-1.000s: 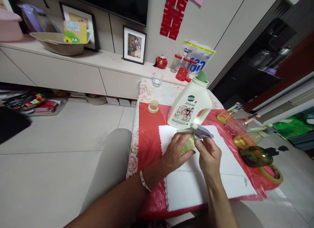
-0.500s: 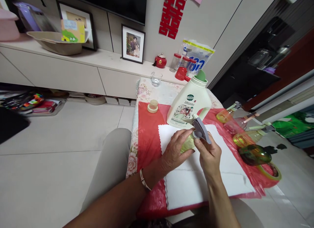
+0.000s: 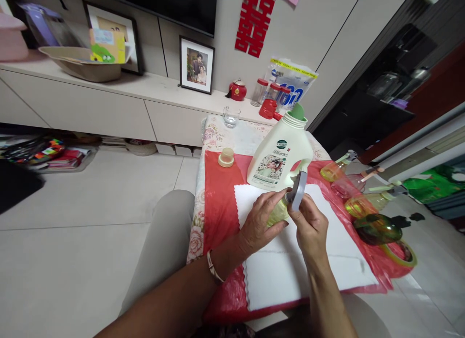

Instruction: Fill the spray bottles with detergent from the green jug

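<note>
My left hand (image 3: 262, 222) wraps round a small clear spray bottle (image 3: 278, 213) holding yellowish liquid. At its neck, the fingers of my right hand (image 3: 311, 222) are closed on the grey spray head (image 3: 299, 190). The bottle is over a white cloth (image 3: 279, 275) with a scalloped edge. Just behind my hands stands a large pale green detergent jug (image 3: 279, 151), its cap off and a green spout showing in the mouth. A translucent yellowish cap (image 3: 226, 157) lies to the left of the jug.
Several bottles with liquid, among them a dark green bottle (image 3: 378, 229), lie along the table's right side beside a roll of tape (image 3: 409, 254). A glass cup (image 3: 231, 116) stands at the far edge. Red plastic sheeting (image 3: 221, 202) lies under the cloth.
The grey spray head has turned on the bottle's neck, its lever swinging from lower right to pointing up. My left hand and the bottle stay in place.
</note>
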A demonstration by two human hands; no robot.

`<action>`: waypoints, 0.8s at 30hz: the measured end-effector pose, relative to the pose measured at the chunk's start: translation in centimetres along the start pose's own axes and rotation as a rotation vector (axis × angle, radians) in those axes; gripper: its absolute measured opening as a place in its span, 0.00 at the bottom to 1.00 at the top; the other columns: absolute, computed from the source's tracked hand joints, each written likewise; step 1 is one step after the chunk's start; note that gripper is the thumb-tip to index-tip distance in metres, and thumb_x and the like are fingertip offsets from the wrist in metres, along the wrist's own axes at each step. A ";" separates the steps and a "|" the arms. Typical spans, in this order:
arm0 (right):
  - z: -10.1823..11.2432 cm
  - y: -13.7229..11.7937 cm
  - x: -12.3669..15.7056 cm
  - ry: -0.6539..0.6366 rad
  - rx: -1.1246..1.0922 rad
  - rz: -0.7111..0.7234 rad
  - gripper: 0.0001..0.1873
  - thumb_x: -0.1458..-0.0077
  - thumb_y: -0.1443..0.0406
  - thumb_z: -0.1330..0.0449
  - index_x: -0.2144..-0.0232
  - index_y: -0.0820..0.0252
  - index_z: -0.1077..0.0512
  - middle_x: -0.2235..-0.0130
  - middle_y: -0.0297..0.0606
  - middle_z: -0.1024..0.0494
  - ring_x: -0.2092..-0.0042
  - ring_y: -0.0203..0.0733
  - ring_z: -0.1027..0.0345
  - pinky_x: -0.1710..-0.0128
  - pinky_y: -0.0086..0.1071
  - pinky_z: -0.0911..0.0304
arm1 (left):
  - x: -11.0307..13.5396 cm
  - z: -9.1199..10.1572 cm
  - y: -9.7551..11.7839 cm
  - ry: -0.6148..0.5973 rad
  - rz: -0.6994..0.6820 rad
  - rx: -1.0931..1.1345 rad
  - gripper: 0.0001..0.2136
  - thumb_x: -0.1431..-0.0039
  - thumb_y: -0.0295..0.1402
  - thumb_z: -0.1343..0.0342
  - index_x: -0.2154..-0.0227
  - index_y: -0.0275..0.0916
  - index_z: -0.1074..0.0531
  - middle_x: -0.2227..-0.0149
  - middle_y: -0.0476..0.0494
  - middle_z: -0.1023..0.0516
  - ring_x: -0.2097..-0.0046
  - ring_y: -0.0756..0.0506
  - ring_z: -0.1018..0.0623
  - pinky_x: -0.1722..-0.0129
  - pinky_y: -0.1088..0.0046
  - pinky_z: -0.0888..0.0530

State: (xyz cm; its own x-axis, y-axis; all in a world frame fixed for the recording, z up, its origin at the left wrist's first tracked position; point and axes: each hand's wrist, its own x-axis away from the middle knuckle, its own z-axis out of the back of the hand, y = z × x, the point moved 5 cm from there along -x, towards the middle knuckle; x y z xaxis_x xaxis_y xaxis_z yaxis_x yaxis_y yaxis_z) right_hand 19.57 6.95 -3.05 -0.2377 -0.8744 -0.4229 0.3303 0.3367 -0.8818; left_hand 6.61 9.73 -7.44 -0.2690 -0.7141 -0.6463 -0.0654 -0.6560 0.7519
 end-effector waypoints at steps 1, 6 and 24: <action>0.0 0.2 0.0 0.024 -0.004 -0.001 0.15 0.44 0.59 0.33 0.54 0.53 0.23 0.51 0.38 0.24 0.49 0.44 0.31 0.47 0.40 0.36 | 0.0 0.0 0.0 0.001 0.002 0.002 0.38 0.41 0.26 0.38 0.32 0.53 0.48 0.37 0.41 0.34 0.37 0.38 0.31 0.35 0.50 0.32; -0.2 1.1 0.2 0.139 -0.007 -0.039 0.18 0.50 0.61 0.28 0.58 0.56 0.25 0.58 0.36 0.24 0.55 0.41 0.31 0.50 0.38 0.37 | -0.1 0.1 0.1 0.001 0.021 0.008 0.35 0.41 0.25 0.39 0.33 0.50 0.45 0.39 0.40 0.32 0.37 0.38 0.31 0.36 0.51 0.31; -2.3 2.9 1.3 0.267 -0.252 -0.155 0.26 0.51 0.50 0.30 0.55 0.59 0.25 0.55 0.43 0.21 0.51 0.47 0.27 0.48 0.42 0.32 | 0.3 0.1 -0.3 0.013 -0.006 -0.044 0.35 0.39 0.26 0.42 0.32 0.49 0.47 0.38 0.38 0.34 0.37 0.38 0.31 0.36 0.52 0.30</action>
State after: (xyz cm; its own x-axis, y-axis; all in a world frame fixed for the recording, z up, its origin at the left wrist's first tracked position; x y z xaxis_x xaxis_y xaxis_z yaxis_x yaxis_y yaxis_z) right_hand 18.16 7.62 -6.64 -0.5075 -0.8110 -0.2911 0.0454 0.3121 -0.9489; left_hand 6.43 9.74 -7.81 -0.2567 -0.7130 -0.6525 -0.0247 -0.6700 0.7419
